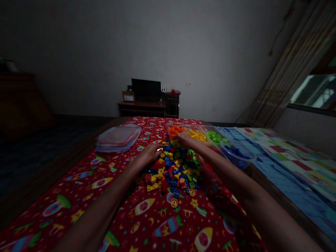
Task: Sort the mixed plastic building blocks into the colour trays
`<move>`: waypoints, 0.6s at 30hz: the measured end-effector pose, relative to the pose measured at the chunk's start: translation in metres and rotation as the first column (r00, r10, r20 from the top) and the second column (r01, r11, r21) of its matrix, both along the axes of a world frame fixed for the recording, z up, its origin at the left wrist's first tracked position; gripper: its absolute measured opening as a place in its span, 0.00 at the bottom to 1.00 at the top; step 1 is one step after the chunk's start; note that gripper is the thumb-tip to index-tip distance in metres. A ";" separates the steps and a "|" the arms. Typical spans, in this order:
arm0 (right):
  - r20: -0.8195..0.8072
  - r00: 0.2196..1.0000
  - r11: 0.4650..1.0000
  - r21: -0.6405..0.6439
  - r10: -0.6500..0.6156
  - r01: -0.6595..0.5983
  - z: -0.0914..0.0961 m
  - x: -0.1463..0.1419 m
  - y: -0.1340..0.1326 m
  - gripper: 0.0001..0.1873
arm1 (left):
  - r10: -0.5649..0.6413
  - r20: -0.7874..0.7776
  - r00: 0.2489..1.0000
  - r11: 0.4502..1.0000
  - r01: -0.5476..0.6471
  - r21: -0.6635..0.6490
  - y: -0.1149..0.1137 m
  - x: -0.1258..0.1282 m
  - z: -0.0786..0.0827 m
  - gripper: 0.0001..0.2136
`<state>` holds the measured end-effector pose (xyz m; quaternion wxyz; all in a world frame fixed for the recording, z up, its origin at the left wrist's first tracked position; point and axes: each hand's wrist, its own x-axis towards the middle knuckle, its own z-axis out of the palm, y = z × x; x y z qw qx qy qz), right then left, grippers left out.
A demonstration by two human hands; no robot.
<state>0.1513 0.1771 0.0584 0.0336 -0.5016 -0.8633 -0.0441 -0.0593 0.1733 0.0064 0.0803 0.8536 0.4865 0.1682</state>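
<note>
A heap of mixed toy building bricks (172, 168) in red, blue, yellow and green lies on a red patterned cloth (147, 224), with small wheel-like rings at its near edge. At the heap's far left edge is my left hand (152, 152), fingers curled in, with a bright glint by the fingertips; what they hold is too small to name. My right hand (183, 139) reaches over the heap's far side, close to a clear box of orange bricks (175, 129). Its fingers look bent together, and anything in them is hidden.
Right of the orange box stand boxes of yellow bricks (196, 135) and green bricks (214, 137), then a round tub (249, 158) with blue bricks. Clear lids (119, 138) are stacked at left. A desk with a monitor (146, 88) is against the wall; a bed lies right.
</note>
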 end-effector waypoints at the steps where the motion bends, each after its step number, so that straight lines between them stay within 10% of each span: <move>1: 0.027 0.999 1.000 -0.018 0.018 -0.018 -0.004 -0.002 0.004 0.22 | -0.013 0.000 1.000 1.000 0.013 -0.008 -0.001 0.001 -0.002 0.18; 18: -0.059 0.987 0.987 0.061 0.150 -0.146 0.002 -0.014 -0.036 0.14 | 0.000 0.408 0.913 0.971 0.098 -0.220 0.016 -0.012 -0.008 0.23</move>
